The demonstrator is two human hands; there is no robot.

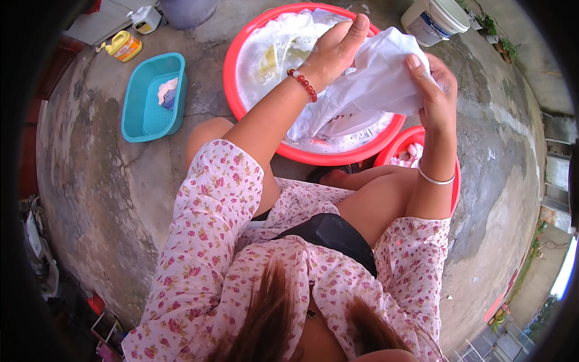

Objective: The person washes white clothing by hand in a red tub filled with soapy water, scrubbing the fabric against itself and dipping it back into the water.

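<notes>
A wet white cloth (pixel 377 77) is spread between my two hands above a large red-rimmed basin (pixel 233 86) of sudsy water, its lower part trailing into the suds. My left hand (pixel 332 52), with a red bead bracelet at the wrist, holds the cloth's left side; its thumb points up and its fingers are mostly hidden. On the right, my right hand (pixel 436 90) grips the other side between thumb and fingers, with foam on the skin. More white fabric (pixel 289 27) lies in the foamy water, beside a yellowish-green patch that I cannot identify.
A smaller red basin (pixel 456 181) with pinkish cloth stands by my right forearm. At left are a turquoise tub (pixel 147 120) holding small cloths, a yellow pump jug (pixel 126 46) and a white jug (pixel 146 20). A white bucket (pixel 434 22) stands beyond, on the concrete floor.
</notes>
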